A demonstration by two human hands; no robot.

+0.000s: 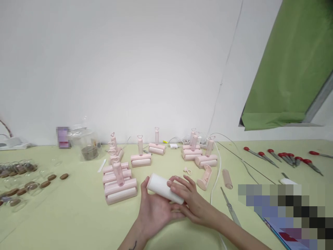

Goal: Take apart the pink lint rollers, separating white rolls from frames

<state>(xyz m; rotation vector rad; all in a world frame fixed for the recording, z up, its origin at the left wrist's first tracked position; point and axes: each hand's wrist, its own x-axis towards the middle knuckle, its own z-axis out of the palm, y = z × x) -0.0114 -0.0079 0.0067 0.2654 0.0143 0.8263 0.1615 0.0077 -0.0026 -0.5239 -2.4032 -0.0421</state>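
Note:
Both of my hands are on a white lint roll with a pink rim at its left end. My left hand is palm up under the roll, its thumb against the left end. From the right, my right hand grips the other end, fingers over the top. Just beyond my right hand lie a curved pink roller cover and a small pink heart-shaped loop piece. A translucent pink tube lies farther right. Pink lint rollers with upright handles, one of them close by, stand left of my hands.
More pink lint rollers stand toward the wall. A white cable runs down the table beside a screwdriver-like tool. Red-ended tools lie at right. Clear domes and brown cork discs spread at left, near a plastic bag.

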